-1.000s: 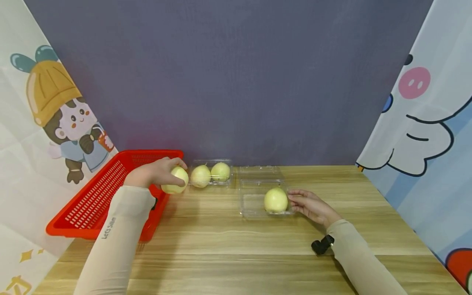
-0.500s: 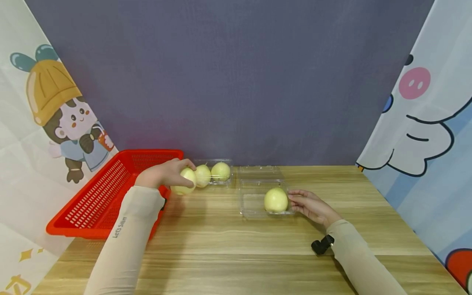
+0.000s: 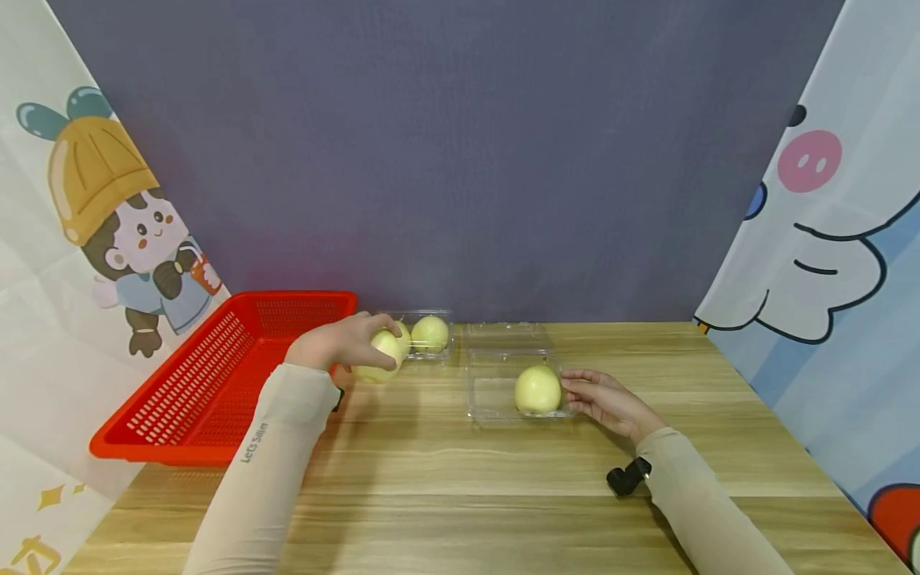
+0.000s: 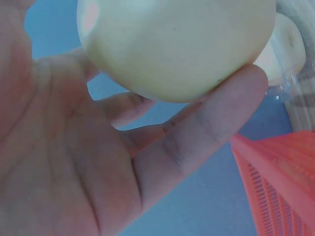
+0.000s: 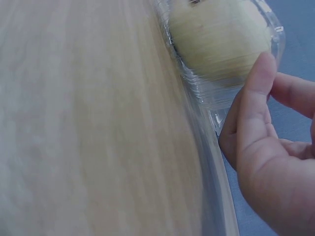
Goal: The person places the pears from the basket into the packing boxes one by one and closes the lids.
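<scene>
In the head view my left hand holds a pale yellow pear above the table, right of the red basket. The left wrist view shows this pear against thumb and fingers. Behind it, a clear plastic box at the back holds two similar pears; one is mostly hidden, the other pear plainly visible. Farther right lies an opened clear plastic clamshell, its lid flipped back. One pear sits in its right half. My right hand pinches the clamshell's right edge, beside that pear.
The red slotted basket stands at the table's left; no fruit shows in its visible part. A dark grey panel rises behind the wooden table. Printed cloths hang at both sides.
My left hand has carried its pear rightward from the basket's rim, and it now covers more of the left pear in the back box. My right hand and the clamshell have stayed still.
</scene>
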`<state>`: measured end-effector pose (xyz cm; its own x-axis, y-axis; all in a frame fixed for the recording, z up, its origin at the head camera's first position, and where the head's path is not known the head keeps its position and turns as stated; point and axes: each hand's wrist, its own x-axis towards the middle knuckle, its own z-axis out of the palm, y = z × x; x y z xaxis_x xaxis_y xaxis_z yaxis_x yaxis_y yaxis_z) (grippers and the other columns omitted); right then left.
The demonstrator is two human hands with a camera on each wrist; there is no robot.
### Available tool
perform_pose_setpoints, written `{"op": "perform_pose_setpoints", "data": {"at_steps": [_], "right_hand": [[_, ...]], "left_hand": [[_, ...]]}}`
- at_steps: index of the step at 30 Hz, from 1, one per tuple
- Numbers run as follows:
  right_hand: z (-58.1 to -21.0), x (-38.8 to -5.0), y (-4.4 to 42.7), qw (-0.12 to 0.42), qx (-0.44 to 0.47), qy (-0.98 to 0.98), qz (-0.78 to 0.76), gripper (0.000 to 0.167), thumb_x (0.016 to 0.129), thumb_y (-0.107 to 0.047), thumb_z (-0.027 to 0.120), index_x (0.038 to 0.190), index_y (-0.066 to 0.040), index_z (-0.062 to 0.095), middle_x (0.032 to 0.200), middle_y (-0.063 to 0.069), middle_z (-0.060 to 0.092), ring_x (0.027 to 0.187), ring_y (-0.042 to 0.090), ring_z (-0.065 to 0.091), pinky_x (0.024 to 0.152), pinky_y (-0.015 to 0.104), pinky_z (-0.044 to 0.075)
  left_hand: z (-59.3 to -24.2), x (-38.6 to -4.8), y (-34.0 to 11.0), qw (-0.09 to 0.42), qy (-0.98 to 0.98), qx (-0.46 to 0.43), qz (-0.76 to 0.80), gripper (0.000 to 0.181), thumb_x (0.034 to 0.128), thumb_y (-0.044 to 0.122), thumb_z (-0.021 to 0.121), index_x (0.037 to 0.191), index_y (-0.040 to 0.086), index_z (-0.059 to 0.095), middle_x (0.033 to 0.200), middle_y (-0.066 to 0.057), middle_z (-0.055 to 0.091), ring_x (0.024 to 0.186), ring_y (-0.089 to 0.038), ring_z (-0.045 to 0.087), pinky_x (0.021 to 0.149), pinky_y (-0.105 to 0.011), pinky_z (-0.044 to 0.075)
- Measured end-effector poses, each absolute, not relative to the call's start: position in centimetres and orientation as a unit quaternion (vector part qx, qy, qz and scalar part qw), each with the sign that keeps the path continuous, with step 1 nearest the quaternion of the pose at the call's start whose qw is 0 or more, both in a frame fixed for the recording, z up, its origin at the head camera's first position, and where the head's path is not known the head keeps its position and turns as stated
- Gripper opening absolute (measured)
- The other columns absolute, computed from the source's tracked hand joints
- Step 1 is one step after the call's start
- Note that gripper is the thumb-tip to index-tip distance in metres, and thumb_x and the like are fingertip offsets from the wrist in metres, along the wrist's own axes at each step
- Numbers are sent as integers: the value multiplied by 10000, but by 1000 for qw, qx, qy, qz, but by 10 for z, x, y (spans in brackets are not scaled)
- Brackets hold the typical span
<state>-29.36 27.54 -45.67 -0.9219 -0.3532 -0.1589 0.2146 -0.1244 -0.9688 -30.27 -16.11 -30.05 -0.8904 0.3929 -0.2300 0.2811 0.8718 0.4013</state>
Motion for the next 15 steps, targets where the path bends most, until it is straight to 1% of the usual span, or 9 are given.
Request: {"op": "perform_pose_setpoints", "data": {"at_steps": [2, 4, 5, 7, 9, 11, 12, 15], "right_hand": [[-457, -294, 276, 190, -56, 633, -748, 425, 1032, -28, 522, 1389, 134, 358, 980, 47, 612, 808, 87, 615, 732, 197, 554], [-458, -294, 276, 190, -59, 633, -748, 410, 1033, -31, 522, 1379, 129, 371, 983, 48, 613, 814, 89, 615, 734, 199, 555], [-458, -294, 276, 189, -60, 633, -748, 402, 1032, -31, 525, 1373, 125, 380, 984, 48, 614, 817, 90, 615, 735, 199, 555], [-458, -294, 276, 188, -63, 634, -747, 390, 1031, -33, 528, 1364, 119, 392, 988, 46, 615, 823, 90, 616, 740, 199, 554], [-458, -294, 277, 188, -68, 636, -745, 387, 1032, -32, 526, 1362, 121, 394, 992, 44, 615, 829, 88, 615, 745, 199, 553], [-458, -294, 277, 187, -66, 637, -745, 386, 1030, -34, 531, 1359, 118, 396, 990, 42, 615, 826, 86, 615, 744, 198, 553], [-458, -294, 277, 187, -65, 638, -744, 385, 1031, -34, 529, 1359, 117, 394, 989, 42, 614, 825, 85, 614, 743, 197, 552], [-459, -294, 276, 187, -63, 639, -744, 400, 1034, -30, 520, 1372, 127, 373, 1001, 46, 609, 826, 85, 612, 741, 196, 551]], "left_hand": [[-301, -302, -158, 149, 956, 182, 175, 550, 836, 345, 696, 1357, 231, 560, 1349, -101, 460, 1037, -256, 532, 774, -388, 498], [-302, -303, -154, 146, 955, 188, 175, 541, 833, 345, 699, 1346, 235, 570, 1369, -108, 458, 1086, -268, 505, 802, -401, 485], [-303, -303, -153, 147, 955, 189, 177, 532, 833, 345, 698, 1339, 241, 571, 1389, -107, 448, 1089, -270, 502, 796, -398, 487], [-305, -304, -150, 151, 953, 187, 185, 517, 831, 339, 701, 1324, 252, 574, 1414, -102, 429, 1060, -263, 510, 739, -383, 510], [-307, -305, -146, 158, 950, 185, 196, 514, 829, 330, 702, 1321, 257, 567, 1438, -105, 398, 972, -270, 549, 647, -362, 519], [-310, -305, -143, 164, 947, 183, 207, 508, 832, 323, 706, 1317, 265, 564, 1450, -99, 379, 933, -253, 557, 606, -343, 515], [-311, -306, -141, 165, 945, 183, 215, 511, 829, 313, 711, 1317, 260, 567, 1440, -107, 381, 910, -255, 565, 587, -349, 520], [-316, -307, -134, 157, 943, 194, 219, 512, 821, 305, 719, 1311, 254, 578, 1377, -116, 414, 908, -242, 566, 598, -354, 528]]}}
